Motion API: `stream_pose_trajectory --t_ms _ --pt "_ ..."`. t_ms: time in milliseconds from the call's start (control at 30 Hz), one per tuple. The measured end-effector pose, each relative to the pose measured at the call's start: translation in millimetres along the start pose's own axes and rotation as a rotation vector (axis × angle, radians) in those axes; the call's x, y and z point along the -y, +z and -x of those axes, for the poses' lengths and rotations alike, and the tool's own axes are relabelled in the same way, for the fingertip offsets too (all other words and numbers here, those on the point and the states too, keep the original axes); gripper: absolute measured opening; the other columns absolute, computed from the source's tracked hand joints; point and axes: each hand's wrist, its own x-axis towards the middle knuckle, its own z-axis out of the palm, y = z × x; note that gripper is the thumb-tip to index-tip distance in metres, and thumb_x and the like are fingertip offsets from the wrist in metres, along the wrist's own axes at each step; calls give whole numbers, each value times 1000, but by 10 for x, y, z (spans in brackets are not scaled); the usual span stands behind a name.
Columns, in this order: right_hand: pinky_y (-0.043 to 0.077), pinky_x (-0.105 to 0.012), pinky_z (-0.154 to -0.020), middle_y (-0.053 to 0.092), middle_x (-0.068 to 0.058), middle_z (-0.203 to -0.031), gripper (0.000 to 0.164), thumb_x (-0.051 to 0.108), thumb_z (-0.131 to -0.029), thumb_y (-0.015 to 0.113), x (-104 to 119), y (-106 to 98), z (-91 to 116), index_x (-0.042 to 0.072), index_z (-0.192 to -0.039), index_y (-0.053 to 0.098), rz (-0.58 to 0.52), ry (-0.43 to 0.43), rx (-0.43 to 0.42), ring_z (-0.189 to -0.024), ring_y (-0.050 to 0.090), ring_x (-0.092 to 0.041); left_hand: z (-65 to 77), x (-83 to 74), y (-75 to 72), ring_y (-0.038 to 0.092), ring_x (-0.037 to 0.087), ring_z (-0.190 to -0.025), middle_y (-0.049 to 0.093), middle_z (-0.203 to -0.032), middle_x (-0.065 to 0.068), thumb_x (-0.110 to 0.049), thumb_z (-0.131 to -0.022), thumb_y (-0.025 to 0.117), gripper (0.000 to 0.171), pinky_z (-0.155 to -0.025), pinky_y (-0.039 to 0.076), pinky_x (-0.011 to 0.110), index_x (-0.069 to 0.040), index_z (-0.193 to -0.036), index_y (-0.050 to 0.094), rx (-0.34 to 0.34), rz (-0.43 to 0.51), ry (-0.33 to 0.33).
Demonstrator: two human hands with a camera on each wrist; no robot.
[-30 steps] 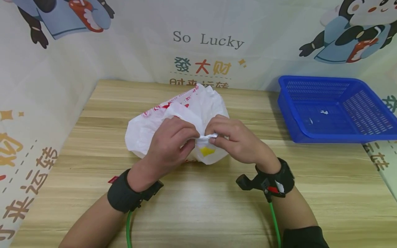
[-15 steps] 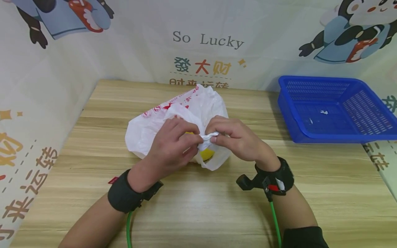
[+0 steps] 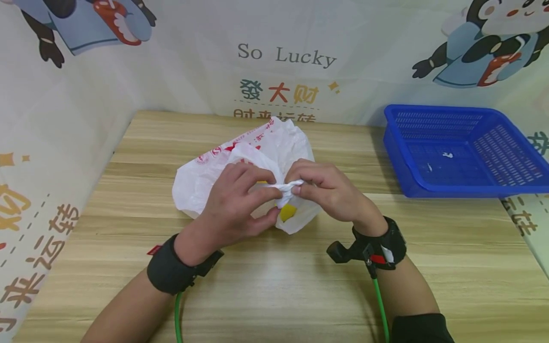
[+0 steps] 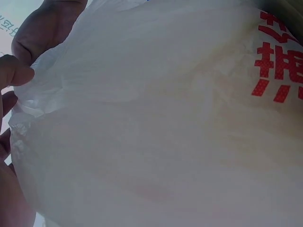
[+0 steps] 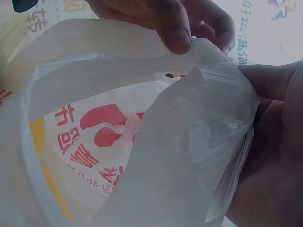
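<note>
A white plastic bag (image 3: 296, 140) with red print lies bunched on the table, its handles drawn into a twisted strand (image 3: 293, 185). My right hand (image 3: 332, 190) pinches the strand's right end between thumb and index finger. At the other side, my left hand (image 3: 233, 202) holds the strand near its fingertips, its thumb spread lower against the bag. Something yellow (image 3: 288, 212) shows in the bag's opening. Seen from the right wrist, the bag's opening (image 5: 94, 127) gapes and red print shows inside. White film (image 4: 142, 118) fills most of the left wrist view.
A blue plastic basket (image 3: 459, 186) with perforated walls stands at the back right, small white scraps (image 3: 448, 155) on its floor. The wood-grain table (image 3: 274, 295) meets a printed cloth backdrop (image 3: 193, 57). Green cables (image 3: 379, 305) run from both wrist straps.
The handles have twisted together into a tighter strand. My left thumb has moved down away from the index finger. More of the yellow thing shows than a second ago.
</note>
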Motion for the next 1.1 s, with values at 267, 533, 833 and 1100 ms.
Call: stream_pose_trajectory --t_ms 267,533,833,1100 --pt "45 -32 -75 66 -7 -93 16 -7 -94 53 9 16 4 0 -90 68 -17 21 -3 -90 57 -21 -1 -15 10 57 31 -84 64 -97 10 -10 -77 77 21 -67 45 43 -10 -95 65 -13 -41 6" --pt "45 -32 -76 66 -5 -94 16 -6 -95 54 16 22 -4 1 -92 68 -9 17 8 -90 58 -21 12 -14 34 57 31 -85 64 -95 10 -6 -79 72 19 -66 45 42 -10 -95 64 -32 -55 16" --pt "45 -31 -72 62 3 -89 8 9 -100 61 3 0 -2 7 -97 68 111 16 30 -83 57 -17 31 0 29 59 32 -85 67 -94 12 -15 -88 78 14 -65 44 42 -6 -94 69 -39 -35 -7" --pt "49 -34 -74 65 1 -93 15 3 -91 72 6 -29 4 5 -105 68 235 24 30 -86 59 -15 37 7 32 60 32 -85 67 -91 12 -26 -99 68 23 -65 43 42 -4 -92 71 -56 -20 -15"
